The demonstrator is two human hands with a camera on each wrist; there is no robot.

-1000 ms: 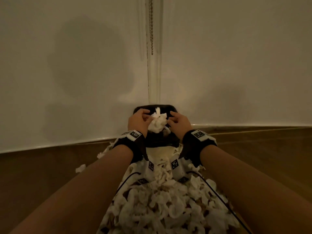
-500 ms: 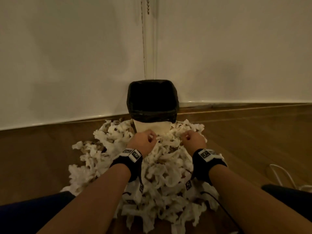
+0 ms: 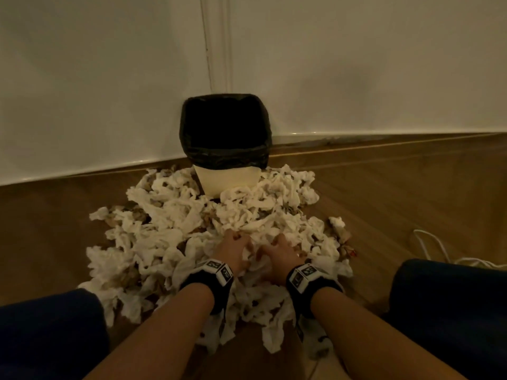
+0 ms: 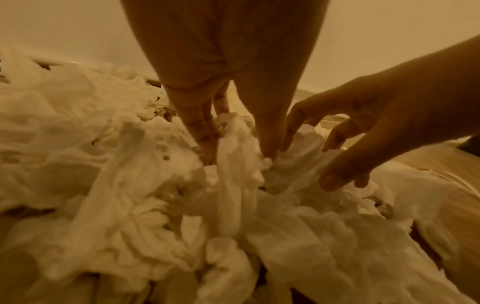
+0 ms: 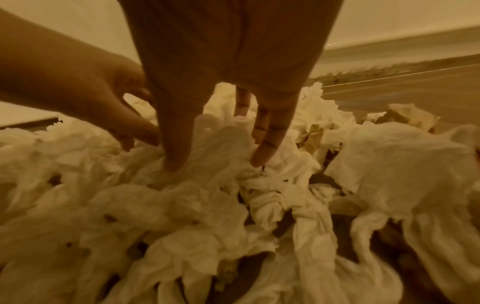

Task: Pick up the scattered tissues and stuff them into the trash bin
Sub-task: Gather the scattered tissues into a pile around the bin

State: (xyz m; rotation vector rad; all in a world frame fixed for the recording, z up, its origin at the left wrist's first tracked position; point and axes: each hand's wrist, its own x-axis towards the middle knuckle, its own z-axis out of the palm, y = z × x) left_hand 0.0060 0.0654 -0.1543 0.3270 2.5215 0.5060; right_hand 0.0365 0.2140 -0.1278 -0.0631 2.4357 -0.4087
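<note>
The trash bin (image 3: 227, 182), cream with a black liner (image 3: 225, 133), stands in the wall corner. A wide pile of crumpled white tissues (image 3: 170, 242) covers the floor in front of it. Both hands are sunk side by side into the near middle of the pile. My left hand (image 3: 241, 242) pinches an upright twist of tissue (image 4: 233, 139) between thumb and fingers (image 4: 200, 131). My right hand (image 3: 270, 246) has its thumb (image 5: 176, 148) and fingers (image 5: 267, 142) pressed in on either side of a tissue clump (image 5: 223, 139).
My knees in dark blue (image 3: 49, 333) (image 3: 452, 311) flank the pile. A white cable (image 3: 428, 245) lies on the wooden floor at the right. Brownish scraps (image 3: 343, 237) are mixed in at the pile's right edge. White walls close off the space behind the bin.
A second ago both hands held a wad of tissue over the bin's opening. They let it go, came back down to the pile, and now dig in nearer to me.
</note>
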